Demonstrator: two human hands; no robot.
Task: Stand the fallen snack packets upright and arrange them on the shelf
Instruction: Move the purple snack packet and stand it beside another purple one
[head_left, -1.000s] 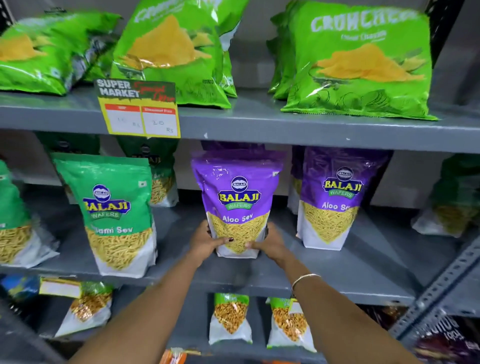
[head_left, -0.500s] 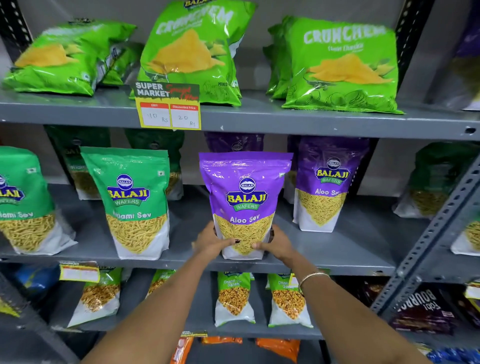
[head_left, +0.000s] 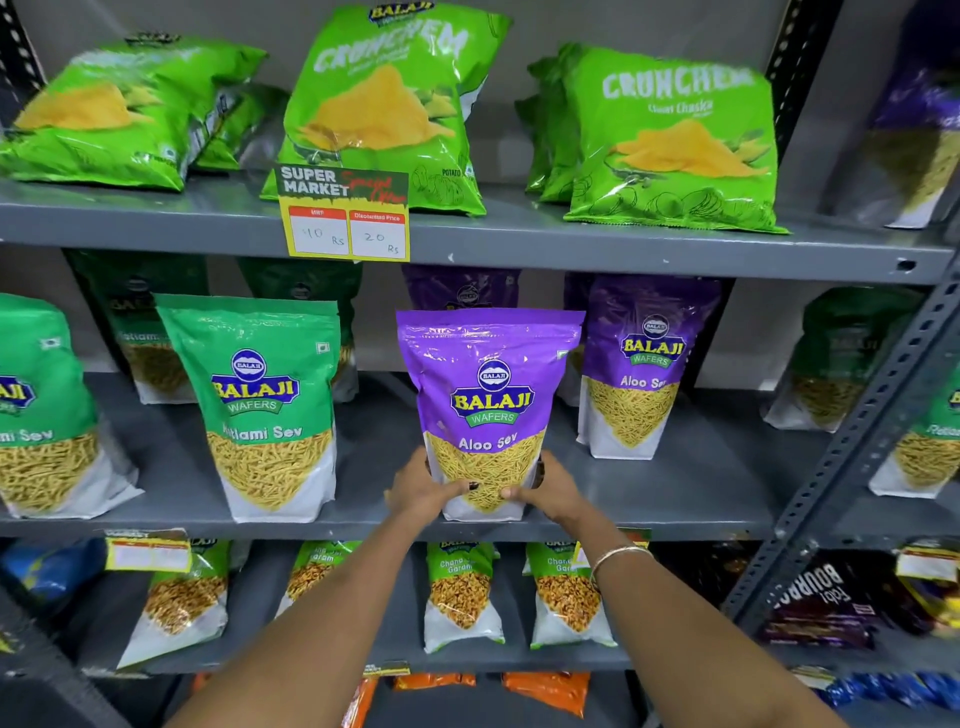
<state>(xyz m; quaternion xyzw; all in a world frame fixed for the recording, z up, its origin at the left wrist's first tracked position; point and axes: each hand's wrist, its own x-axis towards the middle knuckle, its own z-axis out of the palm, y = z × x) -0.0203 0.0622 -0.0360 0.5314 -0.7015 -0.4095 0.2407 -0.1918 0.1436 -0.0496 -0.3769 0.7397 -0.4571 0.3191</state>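
Shifted little since before: purple Aloo Sev packet (head_left: 490, 410) upright near the middle shelf (head_left: 675, 514) front edge. Clasped at its lower corners between left hand (head_left: 423, 491) and right hand (head_left: 551, 490), fingers curled round the base, thumbs across the front. Green Ratlami Sev packet (head_left: 262, 410) left of the fingers.

Four purple Aloo Sev packets (head_left: 491, 410) (two shadowed behind), three front Crunchem bags (head_left: 387, 109).
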